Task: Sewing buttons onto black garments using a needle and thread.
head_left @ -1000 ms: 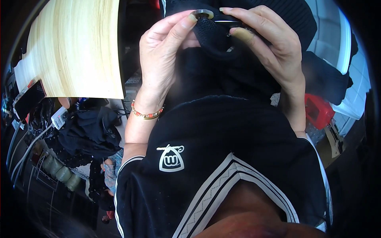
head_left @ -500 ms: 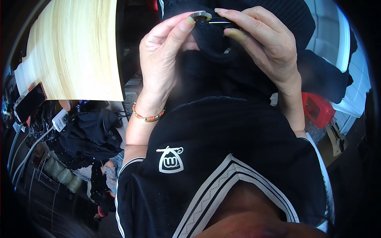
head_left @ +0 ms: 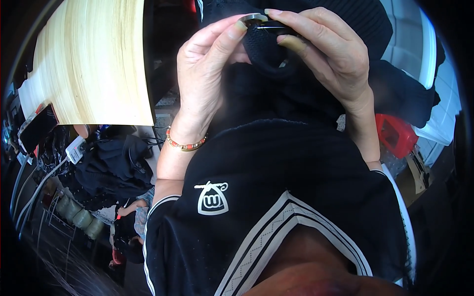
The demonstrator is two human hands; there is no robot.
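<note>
- Your shirt [head_left: 296, 158] is black and bears a white emblem [head_left: 213, 199] on its chest: a rounded triangle framing a bold, letter-like figure, with a line of script across the top.
- The white plug block [head_left: 75, 149] at your left has small markings, too fine to read.
- The black knit cloth [head_left: 261, 52] is up between your hands, in front of your body; its surface is openwork, like mesh, and its lower part curves round in a loop.
- At the cloth's upper edge sits a rounded metallic piece [head_left: 253, 17] — shiny along the rim, darker beneath.
- Your left hand [head_left: 205, 64] pinches that piece between thumb and fingers (a red-and-gold bracelet [head_left: 187, 144] circles that wrist).
- Your right hand [head_left: 335, 54] grasps a dark, slim item [head_left: 274, 25] with a thin pale line along it, thumb below and fingers above — what it is, you cannot tell from here.
- Left of your hands stands a pale wood-grained tabletop [head_left: 94, 64].
</note>
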